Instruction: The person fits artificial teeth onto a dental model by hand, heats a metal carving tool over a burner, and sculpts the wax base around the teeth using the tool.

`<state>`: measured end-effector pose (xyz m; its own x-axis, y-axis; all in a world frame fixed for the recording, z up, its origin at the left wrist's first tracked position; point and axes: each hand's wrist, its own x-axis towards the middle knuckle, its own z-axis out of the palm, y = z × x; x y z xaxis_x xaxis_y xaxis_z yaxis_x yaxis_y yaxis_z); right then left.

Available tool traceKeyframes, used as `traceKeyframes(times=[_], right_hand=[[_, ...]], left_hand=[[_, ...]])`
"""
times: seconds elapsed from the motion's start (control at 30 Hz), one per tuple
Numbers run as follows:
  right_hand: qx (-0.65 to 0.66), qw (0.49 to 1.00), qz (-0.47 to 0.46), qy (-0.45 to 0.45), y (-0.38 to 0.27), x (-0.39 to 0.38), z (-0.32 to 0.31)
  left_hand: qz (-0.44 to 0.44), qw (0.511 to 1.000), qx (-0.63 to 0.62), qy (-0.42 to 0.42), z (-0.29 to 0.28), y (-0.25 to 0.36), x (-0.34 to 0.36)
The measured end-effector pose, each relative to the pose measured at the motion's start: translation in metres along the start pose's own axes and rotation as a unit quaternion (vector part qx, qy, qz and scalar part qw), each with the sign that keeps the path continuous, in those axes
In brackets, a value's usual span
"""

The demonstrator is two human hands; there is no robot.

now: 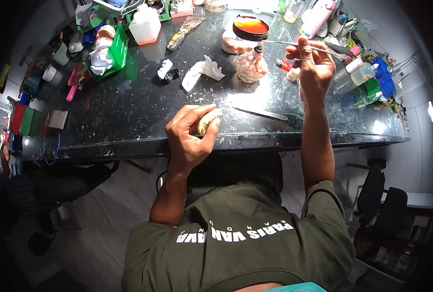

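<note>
My left hand (189, 138) is closed around a small pale-yellow piece (206, 121), resembling a dental cast, near the front edge of the dark bench. My right hand (314, 70), raised at the right, grips a slim metal instrument (338, 55) whose tip reaches left beside a round black dish of red-orange material (249, 25). Under the dish are a glass spirit burner (250, 68) with a dark top and a pinkish lump (231, 44). A flat metal tool (270, 114) lies between my hands. A crumpled white tissue (202, 73) rests left of the burner.
Green bins (116, 53), a white jug (145, 27), a scraper (182, 34) and pink pliers (73, 85) fill the back left. Bottles (314, 19) and blue containers (381, 73) crowd the right. Another person's hand (3, 146) shows at far left; chairs (372, 190) stand below bench level.
</note>
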<state>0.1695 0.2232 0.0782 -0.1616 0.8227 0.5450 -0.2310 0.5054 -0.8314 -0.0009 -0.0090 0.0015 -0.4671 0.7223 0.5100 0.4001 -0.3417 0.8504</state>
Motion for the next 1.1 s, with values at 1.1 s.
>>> traceKeyframes(times=[1.1], right_hand=[[0.034, 0.966, -0.194, -0.166, 0.005, -0.162, 0.012]], left_hand=[[0.024, 0.999, -0.016, -0.022, -0.003, -0.005, -0.003]])
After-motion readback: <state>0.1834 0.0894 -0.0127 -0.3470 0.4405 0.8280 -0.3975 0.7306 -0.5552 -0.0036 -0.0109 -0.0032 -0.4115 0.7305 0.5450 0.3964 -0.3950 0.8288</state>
